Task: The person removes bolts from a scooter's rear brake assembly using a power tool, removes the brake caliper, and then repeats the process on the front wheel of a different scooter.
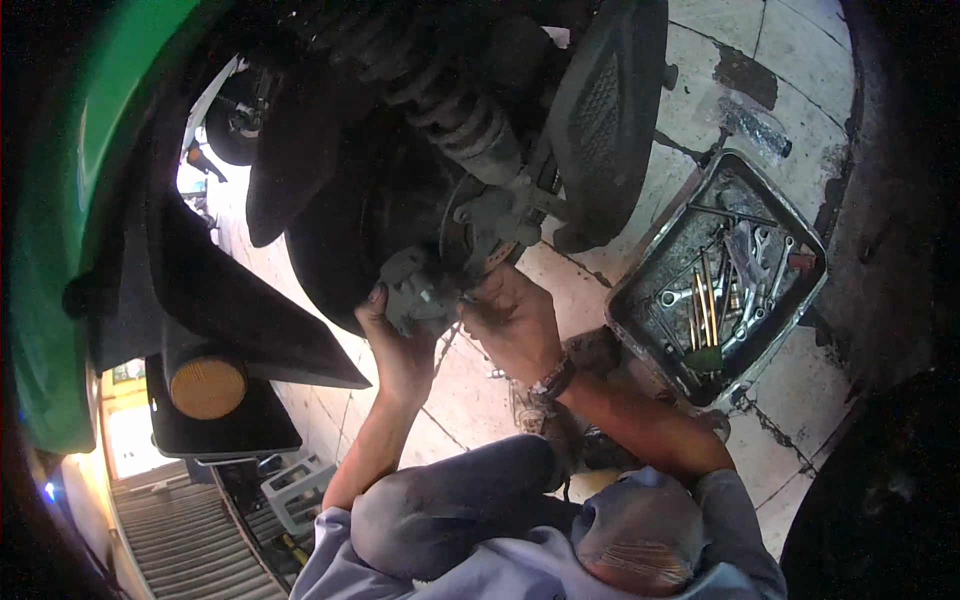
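My left hand (pixel 402 350) is closed around a grey brake caliper (pixel 408 282), its thumb up along the left side. The caliper is off to the left of the brake disc (pixel 455 232), beside the dark wheel (pixel 335 235). My right hand (pixel 515 322) is at the caliper's right side, just below the disc. Its fingers are curled together, and whatever they pinch is too dark and small to make out. A grey metal bracket (pixel 492 222) sits by the disc, under the coil spring shock absorber (pixel 455 115).
A black-rimmed tray (pixel 625 335) with wrenches and other tools lies on the tiled floor to the right. A plastic bag (pixel 755 130) is beyond it. A dark guard (pixel 610 130) hangs above right; green bodywork (pixel 105 90) and an orange reflector (pixel 208 388) are at left.
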{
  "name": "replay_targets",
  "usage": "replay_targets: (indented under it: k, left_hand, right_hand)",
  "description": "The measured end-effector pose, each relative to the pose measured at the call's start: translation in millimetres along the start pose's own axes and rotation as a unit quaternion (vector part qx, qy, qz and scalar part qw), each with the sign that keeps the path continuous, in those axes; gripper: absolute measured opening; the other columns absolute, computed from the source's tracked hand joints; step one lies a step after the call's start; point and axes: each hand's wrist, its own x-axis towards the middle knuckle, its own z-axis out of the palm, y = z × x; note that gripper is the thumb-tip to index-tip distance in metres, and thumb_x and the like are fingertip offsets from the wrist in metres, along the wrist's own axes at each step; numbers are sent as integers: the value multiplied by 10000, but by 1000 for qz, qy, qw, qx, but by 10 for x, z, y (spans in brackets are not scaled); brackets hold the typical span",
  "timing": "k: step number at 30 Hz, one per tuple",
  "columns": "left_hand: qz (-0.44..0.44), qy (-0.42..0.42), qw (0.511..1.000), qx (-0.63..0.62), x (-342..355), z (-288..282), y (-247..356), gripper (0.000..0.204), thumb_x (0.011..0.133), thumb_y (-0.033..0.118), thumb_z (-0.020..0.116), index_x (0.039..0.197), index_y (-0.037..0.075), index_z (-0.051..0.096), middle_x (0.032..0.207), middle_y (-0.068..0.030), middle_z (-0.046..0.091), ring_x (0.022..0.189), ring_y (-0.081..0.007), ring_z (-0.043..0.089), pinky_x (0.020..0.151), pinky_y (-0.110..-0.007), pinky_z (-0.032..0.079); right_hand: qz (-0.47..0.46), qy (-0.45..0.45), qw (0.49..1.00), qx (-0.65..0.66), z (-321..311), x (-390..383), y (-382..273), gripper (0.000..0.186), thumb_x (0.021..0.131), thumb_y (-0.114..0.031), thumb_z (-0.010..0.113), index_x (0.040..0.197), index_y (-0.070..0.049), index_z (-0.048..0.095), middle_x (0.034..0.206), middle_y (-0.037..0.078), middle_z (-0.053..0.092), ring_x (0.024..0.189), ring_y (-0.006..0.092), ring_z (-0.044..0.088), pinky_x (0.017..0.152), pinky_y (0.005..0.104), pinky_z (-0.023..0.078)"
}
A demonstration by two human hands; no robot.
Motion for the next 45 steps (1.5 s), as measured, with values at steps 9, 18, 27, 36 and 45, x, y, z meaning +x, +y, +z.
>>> replay_targets:
  k: [9, 18, 27, 36, 45]
  left_hand:
    - [-8, 22, 1000, -13, -23, -1, -41, 655, 926, 639, 460, 1379, 175, 549, 1300, -49, 606, 1187, -235, 564, 983, -461, 464]
    - [-64, -2, 998, 29, 31, -33, 83, 680, 964, 670, 391, 1406, 171, 522, 1347, -53, 593, 1235, -258, 555, 1015, -525, 467]
    - [-143, -80, 975, 152, 35, 153, 328, 833, 957, 787, 311, 1439, 125, 465, 1389, -122, 569, 1252, -296, 580, 1069, -578, 451]
    - [-205, -31, 964, 168, 124, 524, 553, 822, 1031, 657, 318, 1490, -23, 375, 1458, -227, 498, 1322, -332, 535, 1128, -530, 436]
    - [-257, -96, 931, 242, 309, 733, 564, 905, 993, 720, 339, 1508, -24, 339, 1489, -271, 451, 1364, -337, 500, 1155, -503, 411]
  right_hand:
    - [-6, -13, 999, 42, -19, 56, 14, 170, 832, -38, 760, 879, 0, 601, 777, 143, 727, 713, 178, 741, 604, 315, 556]
    - [94, -43, 984, 146, 13, 31, 176, 170, 888, 56, 703, 927, -1, 548, 815, 45, 670, 779, 71, 650, 653, 236, 539]
    - [113, -15, 977, 179, 21, 4, 194, 181, 869, -9, 743, 949, -4, 581, 782, 91, 707, 732, 108, 686, 624, 278, 536]
    - [114, 2, 987, 114, -10, 41, 119, 196, 846, -47, 772, 922, -10, 596, 737, 84, 692, 650, 109, 654, 596, 290, 516]
    - [48, -16, 997, 55, -239, 156, 103, 146, 895, -15, 723, 946, -9, 586, 741, 31, 665, 650, 80, 656, 552, 243, 515]
